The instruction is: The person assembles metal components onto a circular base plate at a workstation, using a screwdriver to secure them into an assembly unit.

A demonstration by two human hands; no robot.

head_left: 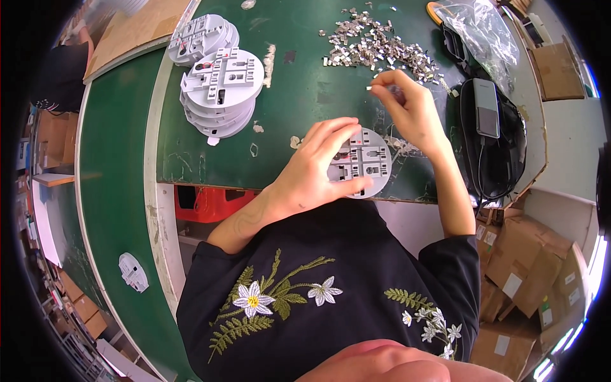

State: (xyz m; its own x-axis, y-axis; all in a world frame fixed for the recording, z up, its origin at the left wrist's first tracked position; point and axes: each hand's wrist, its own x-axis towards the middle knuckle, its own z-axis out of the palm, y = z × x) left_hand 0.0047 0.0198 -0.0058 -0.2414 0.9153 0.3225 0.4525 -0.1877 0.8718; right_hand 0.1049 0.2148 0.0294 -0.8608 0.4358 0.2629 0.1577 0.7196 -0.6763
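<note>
A round grey plastic base [375, 167] with moulded slots and ribs lies at the near edge of the green table. Over its left side rests my left hand [315, 162], fingers along the far rim and thumb on the near part, holding it in place. Part of the base is hidden under that hand. My right hand [410, 108] is raised just beyond the base, its thumb and forefinger pinching a small shiny metal clip [369, 88]. Farther off, many similar metal clips [382, 48] are spread in a loose heap.
Stacked grey bases [232, 79] stand at the table's far left, with another stack [197, 38] behind. On the right are a black case [468, 137], a cabled power bank [487, 108] and a clear plastic bag [487, 38]. A green conveyor [114, 210] carries one base [133, 272].
</note>
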